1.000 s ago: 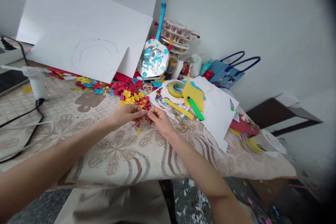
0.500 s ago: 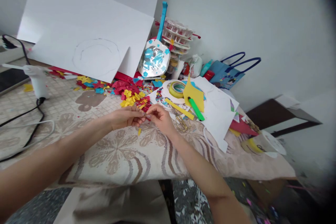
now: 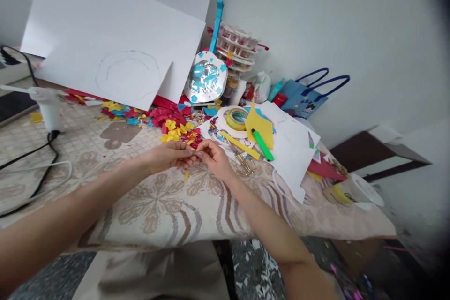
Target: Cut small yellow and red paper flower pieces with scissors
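Observation:
My left hand [image 3: 168, 155] and my right hand [image 3: 213, 158] meet fingertip to fingertip over the patterned tablecloth [image 3: 165, 206]. Both are pinched on a tiny scrap of yellow and red paper [image 3: 194, 151] held between them. A small yellow strip [image 3: 186, 176] lies on the cloth just below the hands. Right behind them sits a heap of red, yellow and blue paper cut-outs [image 3: 175, 124].
A white glue gun [image 3: 47, 105] with a black cord stands at the left. White boards [image 3: 112, 42] lean on the wall. To the right lie scissors [image 3: 245, 164], a green marker [image 3: 262, 145], a tape roll [image 3: 236, 119], white sheets, and a blue bag [image 3: 302, 98].
The hands stay together in nearly the same spot. The fingers have shifted slightly on the small scrap between them.

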Available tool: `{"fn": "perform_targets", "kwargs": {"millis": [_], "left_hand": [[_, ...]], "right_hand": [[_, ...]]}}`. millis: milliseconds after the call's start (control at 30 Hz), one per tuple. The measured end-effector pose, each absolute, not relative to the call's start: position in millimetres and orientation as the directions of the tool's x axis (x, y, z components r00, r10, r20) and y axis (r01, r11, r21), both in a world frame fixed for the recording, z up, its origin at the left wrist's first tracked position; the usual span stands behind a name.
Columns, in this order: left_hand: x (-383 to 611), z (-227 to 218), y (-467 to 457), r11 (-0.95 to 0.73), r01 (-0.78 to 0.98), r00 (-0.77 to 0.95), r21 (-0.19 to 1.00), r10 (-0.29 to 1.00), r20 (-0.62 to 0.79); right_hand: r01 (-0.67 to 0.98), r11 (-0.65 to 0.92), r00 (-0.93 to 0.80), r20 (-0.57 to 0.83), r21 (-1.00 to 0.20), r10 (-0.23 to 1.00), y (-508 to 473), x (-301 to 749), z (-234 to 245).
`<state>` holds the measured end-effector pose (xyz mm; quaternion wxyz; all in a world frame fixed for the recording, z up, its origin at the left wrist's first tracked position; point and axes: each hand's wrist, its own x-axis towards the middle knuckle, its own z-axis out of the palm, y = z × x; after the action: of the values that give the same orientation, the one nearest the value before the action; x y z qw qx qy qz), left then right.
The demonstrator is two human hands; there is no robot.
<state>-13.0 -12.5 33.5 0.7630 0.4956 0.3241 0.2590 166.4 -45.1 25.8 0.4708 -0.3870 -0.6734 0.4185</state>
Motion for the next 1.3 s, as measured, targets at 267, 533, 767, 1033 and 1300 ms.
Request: {"fn": "perform_targets", "kwargs": {"millis": [267, 533, 767, 1033, 1300], "left_hand": [[-9.7, 36.0, -16.7, 0.215, 0.019, 0.632, 0.976, 0.754, -0.178], [-2.7, 32.3, -21.0, 0.211, -0.024, 0.556, 0.977, 0.815, -0.162], [-3.5, 36.8, -22.6, 0.330, -0.094, 0.572, 0.939, 0.790, -0.220], [-3.9, 34.2, -21.5, 0.342, -0.128, 0.566, 0.931, 0.796, -0.215], [-4.5, 39.6, -21.4, 0.417, -0.140, 0.585, 0.898, 0.766, -0.265]], "right_hand": [[0.166, 0.374, -0.293, 0.317, -0.912, 0.902, -41.2, 170.9, 21.5], [0.198, 0.361, -0.247, 0.310, -0.912, 0.918, -40.3, 167.5, 20.1], [0.177, 0.352, -0.210, 0.314, -0.919, 0.926, -42.6, 166.4, 23.0], [0.189, 0.369, -0.194, 0.333, -0.910, 0.923, -41.2, 167.8, 21.4], [0.224, 0.392, -0.187, 0.355, -0.893, 0.916, -42.0, 167.7, 23.4]]}}
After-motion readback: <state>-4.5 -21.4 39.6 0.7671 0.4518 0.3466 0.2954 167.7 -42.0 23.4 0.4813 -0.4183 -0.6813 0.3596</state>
